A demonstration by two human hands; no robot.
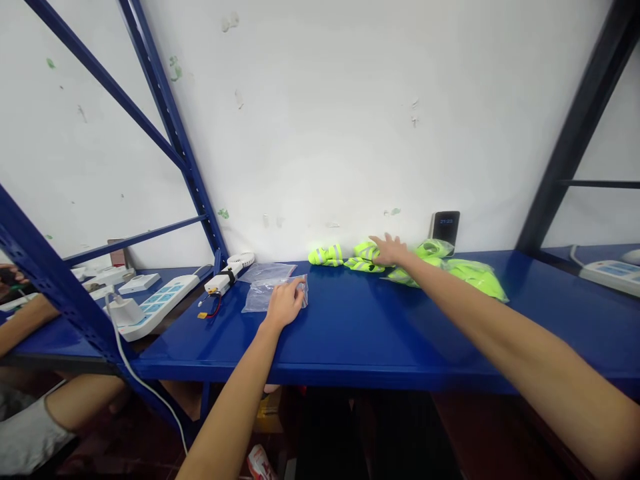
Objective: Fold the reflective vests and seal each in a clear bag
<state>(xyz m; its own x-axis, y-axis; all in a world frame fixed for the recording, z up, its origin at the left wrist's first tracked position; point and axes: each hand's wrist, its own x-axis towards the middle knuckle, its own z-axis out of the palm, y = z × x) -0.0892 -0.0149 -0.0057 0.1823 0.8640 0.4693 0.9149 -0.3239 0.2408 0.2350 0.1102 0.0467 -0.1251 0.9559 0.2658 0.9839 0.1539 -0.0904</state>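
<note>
My left hand (286, 301) rests palm down on a clear plastic bag (257, 297), its fingers loosely extended and partly hidden from me. Under and behind that bag lies another clear plastic bag (273, 271). My right hand (391, 251) reaches to the back of the table, fingers spread, over a folded neon-yellow reflective vest (365, 260); whether it touches the cloth is hard to see. To the left of it sits a rolled neon-yellow bundle with silver bands (325, 255). Beneath my right forearm are more neon-yellow vests in clear bags (475, 277).
A blue table (350, 333) stands against a white wall. A phone-like device (445, 228) leans at the back. At left are a white handheld fan (240, 260), a battery pack with wires (217, 283), a power strip (160, 307) and a blue rack post (175, 127). Another person's arm (30, 320) shows far left.
</note>
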